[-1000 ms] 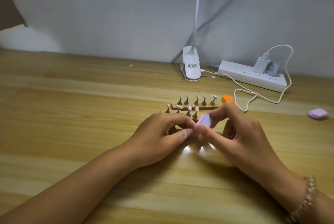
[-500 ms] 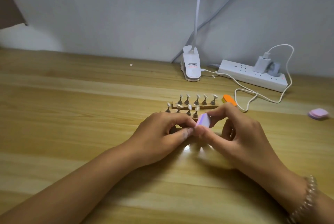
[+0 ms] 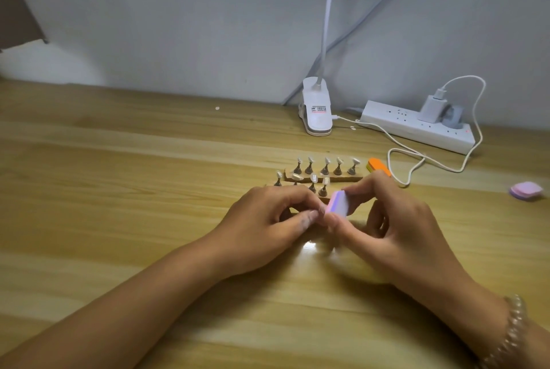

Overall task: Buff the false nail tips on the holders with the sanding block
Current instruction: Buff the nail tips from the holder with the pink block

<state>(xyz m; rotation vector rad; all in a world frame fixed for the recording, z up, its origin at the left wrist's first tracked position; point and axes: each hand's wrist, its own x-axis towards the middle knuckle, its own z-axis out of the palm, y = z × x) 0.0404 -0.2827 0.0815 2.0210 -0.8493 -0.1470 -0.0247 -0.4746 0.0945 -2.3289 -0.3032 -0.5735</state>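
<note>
My right hand [image 3: 387,225] pinches a small pink and white sanding block [image 3: 337,203] between thumb and forefinger. Its left end meets the fingertips of my left hand [image 3: 268,219], whose thumb and forefinger are curled and pinched together on something small that I cannot make out. Just behind the hands, two wooden strips [image 3: 342,179] carry small holders with pale false nail tips [image 3: 326,164] on top; the nearer row is partly hidden by my fingers.
An orange sanding block [image 3: 378,165] lies right of the strips. A pink block [image 3: 526,190] sits at the far right. At the back stand a white clip lamp base [image 3: 317,112] and a power strip [image 3: 416,127] with a looping white cable [image 3: 410,166].
The sanding block has shifted slightly left and down against my left fingertips. Both hands stay in nearly the same place.
</note>
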